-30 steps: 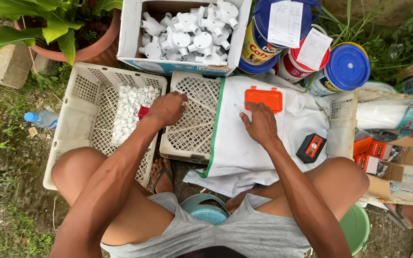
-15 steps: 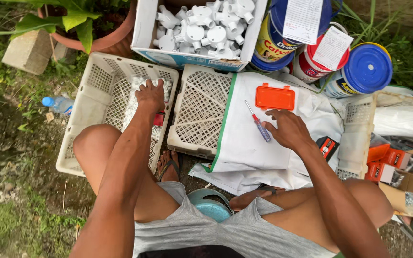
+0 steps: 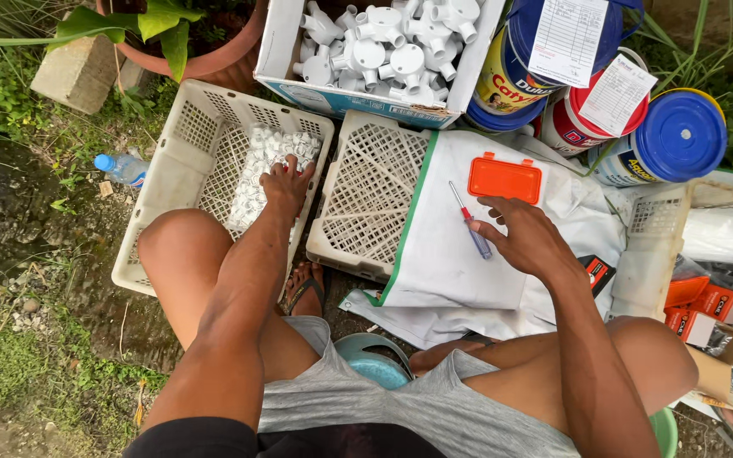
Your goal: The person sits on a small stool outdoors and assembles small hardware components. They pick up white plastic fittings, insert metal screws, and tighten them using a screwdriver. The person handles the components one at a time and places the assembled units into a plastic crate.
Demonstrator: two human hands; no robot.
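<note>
L hand (image 3: pixel 286 185) palm-down, fingers closing into small white fittings (image 3: pixel 266 163) in far-left crate (image 3: pixel 163 191); R hand (image 3: pixel 526 239) loose, empty, screwdriver (image 3: pixel 471 222) touching fingertips on its left, axis running near-far.

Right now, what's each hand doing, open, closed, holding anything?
Left hand: spread open on the small white fittings in the basket.
Right hand: open, fingertips by the screwdriver, holding nothing.

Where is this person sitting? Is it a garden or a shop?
Most likely outdoors in a yard: bare dirt and grass, a potted plant, and a concrete block. Baskets, paint buckets and boxes of white fittings sit on the ground.
</note>
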